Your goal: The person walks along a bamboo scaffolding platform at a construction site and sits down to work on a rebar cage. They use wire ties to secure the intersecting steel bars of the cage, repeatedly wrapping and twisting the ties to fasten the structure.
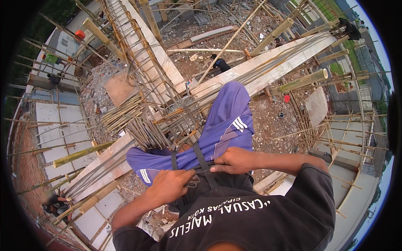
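Note:
Both hands are at my waist, where the black shirt meets purple trousers with white stripes. My left hand is closed, its fingertips pinching black cloth at the waist; a thin wire-like loop shows just below them. Across from it, my right hand is curled closed on the black cloth beside a dark strap. A second dark strap runs down to my left hand. Beyond my knees stands a bundle of thin steel rods, next to a tied rebar cage.
Long formwork boards carrying rebar meet in front of me, high above rubble-strewn ground. Bamboo poles jut out around. A person in dark clothing is below; another person is at far left. Bamboo sticks lie piled below.

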